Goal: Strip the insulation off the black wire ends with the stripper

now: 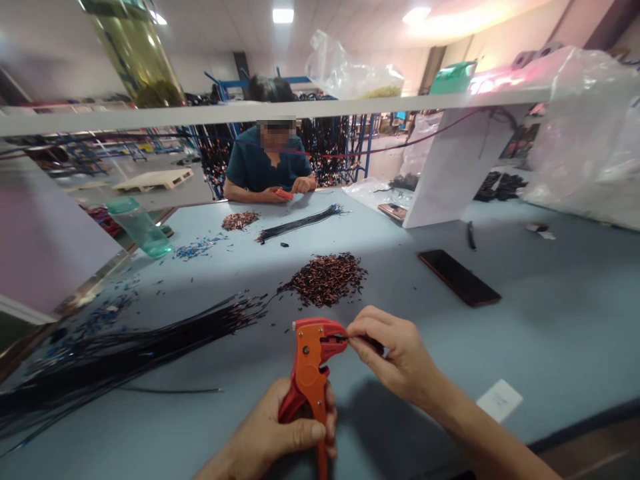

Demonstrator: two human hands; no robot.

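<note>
My left hand (280, 437) is wrapped round the handles of a red and orange wire stripper (310, 373), held upright over the blue table (550, 300). My right hand (397, 360) pinches a short black wire (357, 341) and holds its end in the stripper's jaws. A pile of stripped copper-coloured bits (325, 279) lies just beyond the tool. A long bundle of black wires (125, 353) stretches across the table to my left.
A black phone (459, 277) lies to the right, a white card (500, 400) near the front edge. Across the table a person in a dark teal shirt (265, 167) works with another bundle of wires (300, 223). A green bottle (140, 227) stands at far left.
</note>
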